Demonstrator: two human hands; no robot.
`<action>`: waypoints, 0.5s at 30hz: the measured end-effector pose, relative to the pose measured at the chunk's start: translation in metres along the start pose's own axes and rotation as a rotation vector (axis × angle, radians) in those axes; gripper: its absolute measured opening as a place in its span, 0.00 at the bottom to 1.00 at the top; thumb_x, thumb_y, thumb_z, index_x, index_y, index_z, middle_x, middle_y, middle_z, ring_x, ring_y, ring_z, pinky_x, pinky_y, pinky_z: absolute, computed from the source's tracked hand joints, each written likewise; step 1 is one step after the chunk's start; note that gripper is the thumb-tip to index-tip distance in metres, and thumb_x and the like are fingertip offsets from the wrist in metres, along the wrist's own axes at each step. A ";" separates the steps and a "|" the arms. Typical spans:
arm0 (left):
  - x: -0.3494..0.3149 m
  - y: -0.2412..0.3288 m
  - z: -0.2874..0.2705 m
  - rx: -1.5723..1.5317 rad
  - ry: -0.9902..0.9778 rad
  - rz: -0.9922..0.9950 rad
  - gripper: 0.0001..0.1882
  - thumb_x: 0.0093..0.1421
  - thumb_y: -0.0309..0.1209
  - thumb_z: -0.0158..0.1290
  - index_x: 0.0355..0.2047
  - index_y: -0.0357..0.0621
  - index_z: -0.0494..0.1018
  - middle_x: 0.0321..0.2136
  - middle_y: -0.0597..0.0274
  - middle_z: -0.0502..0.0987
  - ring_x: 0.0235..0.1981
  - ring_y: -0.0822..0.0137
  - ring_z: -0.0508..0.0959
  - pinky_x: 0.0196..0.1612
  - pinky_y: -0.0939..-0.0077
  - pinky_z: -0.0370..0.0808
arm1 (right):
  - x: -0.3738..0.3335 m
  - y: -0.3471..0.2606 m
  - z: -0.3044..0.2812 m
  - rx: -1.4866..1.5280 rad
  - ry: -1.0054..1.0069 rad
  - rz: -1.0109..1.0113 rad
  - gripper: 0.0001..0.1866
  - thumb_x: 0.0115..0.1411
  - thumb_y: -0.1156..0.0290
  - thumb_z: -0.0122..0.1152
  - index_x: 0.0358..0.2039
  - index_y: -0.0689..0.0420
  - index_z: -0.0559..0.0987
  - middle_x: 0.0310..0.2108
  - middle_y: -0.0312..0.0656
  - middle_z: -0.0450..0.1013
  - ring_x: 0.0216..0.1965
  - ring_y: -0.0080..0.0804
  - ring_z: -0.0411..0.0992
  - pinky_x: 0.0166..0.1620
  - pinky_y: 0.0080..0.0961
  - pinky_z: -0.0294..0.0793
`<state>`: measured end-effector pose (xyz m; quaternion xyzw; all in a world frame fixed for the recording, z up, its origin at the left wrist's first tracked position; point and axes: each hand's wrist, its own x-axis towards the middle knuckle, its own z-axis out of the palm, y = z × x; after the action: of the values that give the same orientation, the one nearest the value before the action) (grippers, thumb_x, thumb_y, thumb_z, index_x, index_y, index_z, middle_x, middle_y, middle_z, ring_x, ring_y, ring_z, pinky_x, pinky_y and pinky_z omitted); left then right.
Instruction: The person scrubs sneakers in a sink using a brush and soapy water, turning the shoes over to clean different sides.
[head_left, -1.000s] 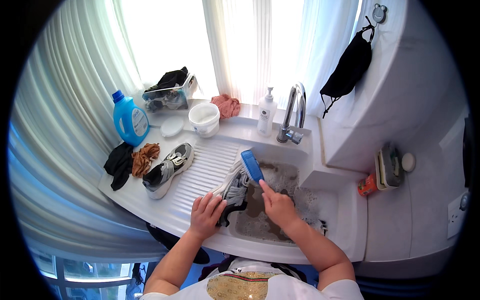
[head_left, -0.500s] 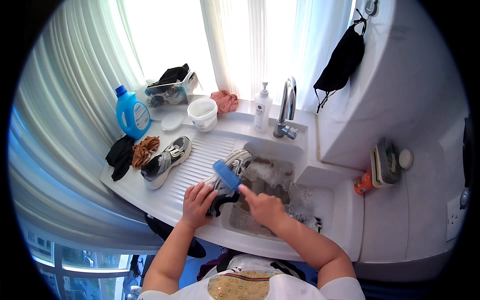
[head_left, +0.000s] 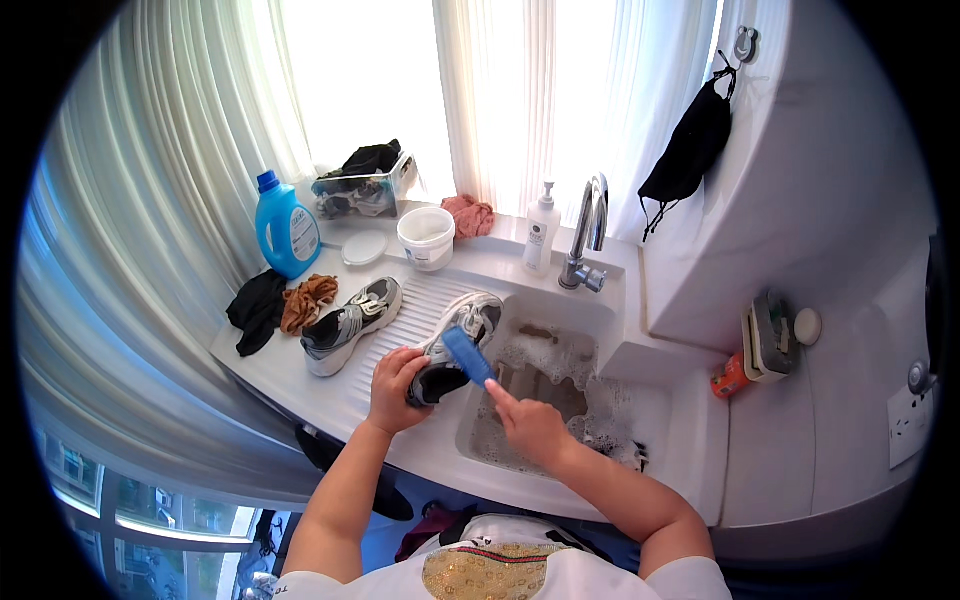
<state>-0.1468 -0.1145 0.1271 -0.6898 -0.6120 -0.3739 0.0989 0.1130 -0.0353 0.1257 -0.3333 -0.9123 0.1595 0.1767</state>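
My left hand (head_left: 398, 392) grips the heel end of a grey, white and black sneaker (head_left: 478, 318), which lies on the ribbed washboard beside the sink. My right hand (head_left: 532, 428) is closed around the handle of a blue scrubbing brush (head_left: 467, 354). The brush head lies over the side of that sneaker, hiding part of its upper; whether the bristles touch it I cannot tell. A matching sneaker (head_left: 352, 325) rests farther left on the counter. To the right, the sink basin (head_left: 628, 410) holds cloudy, foamy water with something dark and white in it.
Behind stand a blue detergent bottle (head_left: 288, 232), a white tub (head_left: 426, 240), a clear bin of dark cloth (head_left: 362, 192), a pump bottle (head_left: 541, 232) and a chrome faucet (head_left: 590, 240). Black cloth (head_left: 257, 308) and brown cloth (head_left: 308, 302) lie left. A black mask (head_left: 690, 145) hangs on the right wall.
The view has shifted slightly. The brush has turned a little steeper over the sneaker, and my left hand has moved lower around the heel, fingers more curled.
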 end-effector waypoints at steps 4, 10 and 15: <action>0.001 -0.006 0.002 -0.039 0.000 0.043 0.38 0.26 0.32 0.64 0.46 0.49 0.73 0.48 0.60 0.72 0.53 0.50 0.69 0.55 0.55 0.65 | 0.017 0.004 -0.014 -0.042 0.070 0.184 0.22 0.62 0.63 0.53 0.58 0.37 0.70 0.18 0.48 0.72 0.21 0.50 0.74 0.27 0.46 0.74; -0.002 -0.019 -0.005 -0.142 0.021 0.099 0.38 0.27 0.33 0.65 0.46 0.46 0.72 0.47 0.58 0.73 0.52 0.49 0.70 0.54 0.55 0.66 | -0.002 -0.061 0.003 -0.113 0.060 0.069 0.21 0.63 0.61 0.51 0.58 0.37 0.70 0.19 0.48 0.74 0.19 0.49 0.74 0.24 0.46 0.74; 0.000 -0.019 -0.003 -0.159 -0.003 0.110 0.39 0.27 0.33 0.65 0.47 0.47 0.71 0.47 0.58 0.72 0.52 0.48 0.70 0.52 0.55 0.65 | 0.019 -0.031 0.000 -0.082 0.178 0.392 0.23 0.63 0.61 0.51 0.60 0.36 0.68 0.20 0.49 0.74 0.22 0.50 0.75 0.27 0.46 0.75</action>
<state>-0.1655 -0.1122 0.1233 -0.7285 -0.5418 -0.4144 0.0633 0.0822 -0.0449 0.1426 -0.5242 -0.8164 0.1234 0.2084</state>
